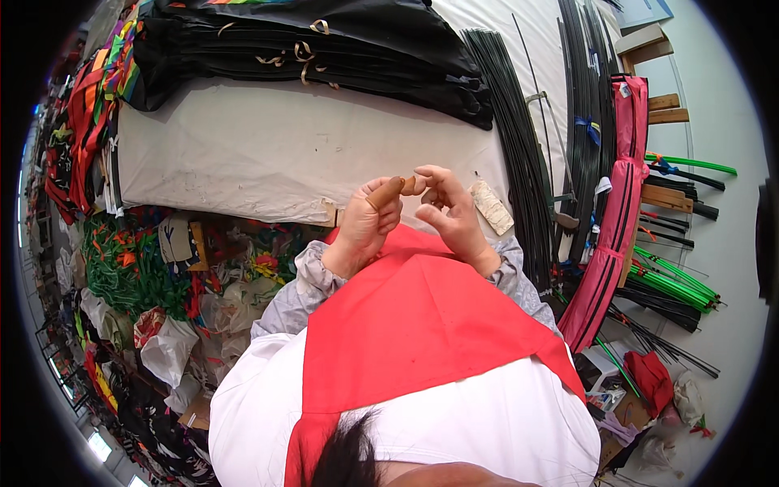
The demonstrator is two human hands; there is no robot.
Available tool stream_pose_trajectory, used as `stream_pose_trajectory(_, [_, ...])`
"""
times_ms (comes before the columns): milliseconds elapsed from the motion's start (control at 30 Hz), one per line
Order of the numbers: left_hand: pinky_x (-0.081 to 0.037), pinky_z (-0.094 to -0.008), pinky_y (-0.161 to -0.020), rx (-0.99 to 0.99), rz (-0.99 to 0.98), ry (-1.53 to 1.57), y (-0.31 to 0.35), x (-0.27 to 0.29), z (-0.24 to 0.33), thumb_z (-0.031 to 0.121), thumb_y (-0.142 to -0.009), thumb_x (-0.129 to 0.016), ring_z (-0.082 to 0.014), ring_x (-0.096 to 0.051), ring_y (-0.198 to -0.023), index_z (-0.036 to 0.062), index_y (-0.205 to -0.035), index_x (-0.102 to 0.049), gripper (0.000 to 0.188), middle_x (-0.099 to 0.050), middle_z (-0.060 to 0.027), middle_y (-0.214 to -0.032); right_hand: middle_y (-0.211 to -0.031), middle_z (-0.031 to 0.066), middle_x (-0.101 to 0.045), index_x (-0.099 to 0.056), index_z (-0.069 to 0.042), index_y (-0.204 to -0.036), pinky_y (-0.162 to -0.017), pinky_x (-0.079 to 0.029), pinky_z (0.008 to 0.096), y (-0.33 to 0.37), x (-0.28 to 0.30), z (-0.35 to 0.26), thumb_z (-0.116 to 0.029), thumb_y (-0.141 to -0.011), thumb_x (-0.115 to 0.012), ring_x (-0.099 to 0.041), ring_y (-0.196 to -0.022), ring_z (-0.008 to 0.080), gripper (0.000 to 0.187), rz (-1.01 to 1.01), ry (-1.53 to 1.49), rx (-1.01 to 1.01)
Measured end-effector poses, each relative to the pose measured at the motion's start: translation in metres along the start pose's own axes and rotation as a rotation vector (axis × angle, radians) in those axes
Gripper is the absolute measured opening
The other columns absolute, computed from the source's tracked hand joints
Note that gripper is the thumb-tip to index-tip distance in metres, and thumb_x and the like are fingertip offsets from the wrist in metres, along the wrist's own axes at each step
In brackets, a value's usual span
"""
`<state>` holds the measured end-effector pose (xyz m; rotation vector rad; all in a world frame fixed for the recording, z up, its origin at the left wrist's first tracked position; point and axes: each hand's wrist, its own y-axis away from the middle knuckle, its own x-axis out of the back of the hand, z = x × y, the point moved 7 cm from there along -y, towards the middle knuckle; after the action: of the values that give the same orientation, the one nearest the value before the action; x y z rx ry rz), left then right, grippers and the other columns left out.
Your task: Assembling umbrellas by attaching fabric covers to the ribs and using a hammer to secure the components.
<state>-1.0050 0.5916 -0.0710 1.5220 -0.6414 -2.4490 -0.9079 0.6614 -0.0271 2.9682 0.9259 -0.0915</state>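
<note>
In front of the red apron point(422, 316), my two hands meet at chest height. My left hand point(363, 223) has its fingers curled in, and a brown finger cot point(385, 193) covers one of its digits, apparently the thumb. A smaller brown finger cot point(409, 187) sits between the hands, against my right fingertips. My right hand point(456, 215) bends its forefinger toward that piece, while its thumb stands apart below. Whether anything small lies inside the left fingers is hidden.
A pale cloth-covered table point(308, 154) is ahead, with folded black fabric point(308, 65) along its far side. Right of my hands lie a whitish block point(491, 208), thin black rods point(519, 154) and a long pink bag point(623, 211). Green streamers point(122, 264) and plastic bags point(170, 349) fill the left.
</note>
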Motion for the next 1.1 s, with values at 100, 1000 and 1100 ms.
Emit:
stream_pose_trajectory(100, [-0.024,-0.0171,-0.041,-0.084,0.118,-0.158,0.001,0.006,0.005,0.016,-0.095,-0.060,-0.0029,-0.028,-0.047,0.0042,-0.093,-0.062,0.012,-0.035,0.0066,-0.054,-0.083,0.0029,-0.063,-0.066,0.000,-0.097,-0.060,-0.040,0.0194,0.001,-0.003,-0.017,-0.008,-0.094,-0.058,-0.048,-0.066,0.0080,0.012,0.001,0.246,0.208])
stream_pose_trajectory(1000, [-0.040,-0.0187,-0.058,-0.420,0.195,-0.489,0.015,-0.001,0.035,-0.004,-0.088,-0.061,-0.0072,-0.050,-0.069,0.0032,-0.097,-0.062,0.012,-0.061,-0.0031,-0.085,-0.082,0.0030,-0.063,-0.069,0.000,-0.090,-0.059,-0.040,0.0187,0.002,0.016,-0.001,-0.008,-0.090,-0.064,-0.050,-0.067,0.0066,0.010,0.253,0.026,-0.050])
stream_pose_trajectory(1100, [-0.043,-0.0205,-0.060,-0.453,0.210,-0.578,0.015,0.001,0.036,-0.003,-0.088,-0.062,-0.0080,-0.052,-0.069,0.0036,-0.098,-0.062,0.012,-0.063,-0.0026,-0.088,-0.082,0.0021,-0.062,-0.068,0.000,-0.091,-0.059,-0.040,0.0189,0.004,0.002,-0.010,-0.007,-0.090,-0.063,-0.049,-0.067,0.0067,0.009,0.110,0.179,0.009])
